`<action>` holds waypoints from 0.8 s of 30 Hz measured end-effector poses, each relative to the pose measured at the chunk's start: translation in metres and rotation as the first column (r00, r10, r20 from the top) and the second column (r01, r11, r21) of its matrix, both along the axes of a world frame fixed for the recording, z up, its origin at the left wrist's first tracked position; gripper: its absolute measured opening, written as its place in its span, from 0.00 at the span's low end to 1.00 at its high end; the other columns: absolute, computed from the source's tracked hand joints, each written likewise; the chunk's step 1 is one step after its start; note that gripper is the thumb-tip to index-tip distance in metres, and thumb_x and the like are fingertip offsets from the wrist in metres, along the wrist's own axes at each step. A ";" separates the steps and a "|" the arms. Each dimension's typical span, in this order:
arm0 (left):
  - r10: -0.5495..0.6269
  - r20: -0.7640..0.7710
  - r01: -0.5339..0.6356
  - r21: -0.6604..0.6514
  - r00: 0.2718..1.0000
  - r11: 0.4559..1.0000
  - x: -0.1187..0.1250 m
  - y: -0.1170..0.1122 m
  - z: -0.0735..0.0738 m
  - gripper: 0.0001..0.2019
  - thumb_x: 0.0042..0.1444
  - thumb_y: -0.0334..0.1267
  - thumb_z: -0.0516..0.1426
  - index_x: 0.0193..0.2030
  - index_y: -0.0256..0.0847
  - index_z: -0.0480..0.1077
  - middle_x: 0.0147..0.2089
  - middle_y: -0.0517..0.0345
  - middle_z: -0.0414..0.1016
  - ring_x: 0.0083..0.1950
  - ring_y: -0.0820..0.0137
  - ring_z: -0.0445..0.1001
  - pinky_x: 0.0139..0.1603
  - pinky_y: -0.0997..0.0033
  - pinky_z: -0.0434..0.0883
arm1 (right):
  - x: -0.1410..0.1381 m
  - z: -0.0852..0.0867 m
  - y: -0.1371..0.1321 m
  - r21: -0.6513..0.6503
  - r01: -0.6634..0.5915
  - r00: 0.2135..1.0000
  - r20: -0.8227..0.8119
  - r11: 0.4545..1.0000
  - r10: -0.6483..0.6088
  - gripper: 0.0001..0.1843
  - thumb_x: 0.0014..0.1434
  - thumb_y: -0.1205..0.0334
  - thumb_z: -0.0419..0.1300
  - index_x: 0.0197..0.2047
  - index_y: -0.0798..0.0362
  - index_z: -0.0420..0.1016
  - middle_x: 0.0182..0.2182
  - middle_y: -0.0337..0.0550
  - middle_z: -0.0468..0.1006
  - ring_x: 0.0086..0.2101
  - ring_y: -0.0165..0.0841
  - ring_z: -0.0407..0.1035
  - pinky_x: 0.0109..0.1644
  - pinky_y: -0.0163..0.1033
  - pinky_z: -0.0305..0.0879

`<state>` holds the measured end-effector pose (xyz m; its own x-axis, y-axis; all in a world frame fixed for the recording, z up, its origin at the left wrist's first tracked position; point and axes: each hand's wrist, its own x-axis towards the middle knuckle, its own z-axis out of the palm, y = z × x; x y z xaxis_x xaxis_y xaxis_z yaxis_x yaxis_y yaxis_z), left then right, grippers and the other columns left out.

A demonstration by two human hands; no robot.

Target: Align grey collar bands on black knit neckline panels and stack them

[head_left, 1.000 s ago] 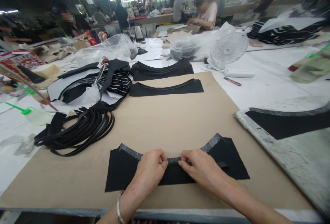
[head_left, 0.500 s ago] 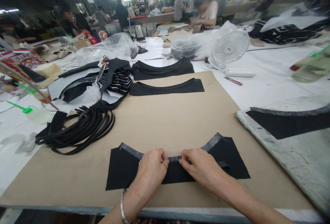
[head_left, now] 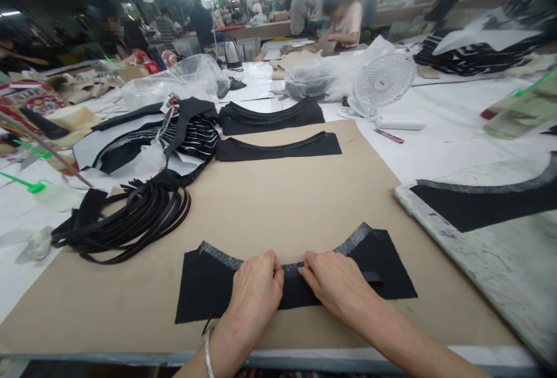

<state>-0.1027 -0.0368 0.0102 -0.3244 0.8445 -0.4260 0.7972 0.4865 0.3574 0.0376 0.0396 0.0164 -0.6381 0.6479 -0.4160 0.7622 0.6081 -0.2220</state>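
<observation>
A black fabric panel (head_left: pixel 202 288) with a concave upper edge lies flat before me, a speckled grey band (head_left: pixel 354 239) running along that curve. My left hand (head_left: pixel 257 285) is closed in a pinch at the middle of the curve. Just right of it, my right hand (head_left: pixel 333 279) also pinches at the edge, thumb and forefinger together. One end of a narrow black strip (head_left: pixel 374 277) shows beside my right hand, and a thin dark end hangs out near my left wrist. Between the fingers, the strip and the panel's edge are mostly hidden.
Brown board (head_left: pixel 278 204) covers the table under the panel. Coiled black strips (head_left: pixel 130 224) lie left; finished-looking black panels (head_left: pixel 278 146) lie behind. At right are a pale slab (head_left: pixel 478 273) with another panel, a cutter (head_left: pixel 389 135) and a small fan (head_left: pixel 383 82). People work farther back.
The view has shifted slightly, moving most things a little left in the picture. Both hands keep their pinch at the curved edge, with hardly any movement.
</observation>
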 end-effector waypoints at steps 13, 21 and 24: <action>0.005 -0.134 0.009 0.101 0.991 0.995 0.000 -0.009 -0.001 0.04 0.58 0.33 0.56 0.36 0.43 0.62 0.34 0.60 0.73 0.37 0.64 0.74 0.34 0.70 0.61 | -0.003 0.011 -0.003 0.033 0.015 1.000 0.007 0.999 -0.015 0.12 0.65 0.60 0.52 0.39 0.57 0.74 0.32 0.53 0.80 0.36 0.40 0.77 0.39 0.37 0.66; -0.342 -0.235 0.410 0.632 0.910 0.657 0.015 -0.032 -0.039 0.16 0.60 0.24 0.45 0.47 0.39 0.69 0.45 0.51 0.73 0.44 0.64 0.71 0.43 0.64 0.71 | -0.004 0.016 -0.001 0.004 0.039 0.999 -0.003 0.999 -0.039 0.11 0.64 0.61 0.53 0.39 0.57 0.75 0.31 0.54 0.80 0.35 0.40 0.76 0.37 0.37 0.65; -0.389 -0.293 0.482 0.633 0.873 0.606 0.015 -0.039 -0.054 0.19 0.59 0.24 0.45 0.55 0.34 0.66 0.47 0.47 0.73 0.46 0.65 0.71 0.46 0.65 0.73 | 0.002 0.016 0.004 0.003 0.050 0.999 -0.017 0.999 -0.050 0.12 0.63 0.58 0.54 0.40 0.57 0.76 0.32 0.54 0.80 0.35 0.41 0.76 0.37 0.38 0.65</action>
<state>-0.0881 -0.0762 -0.0438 0.1530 0.9334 0.3246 0.9064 -0.2634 0.3301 0.0398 0.0433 0.0323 -0.6122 0.6804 -0.4029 0.7875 0.5704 -0.2333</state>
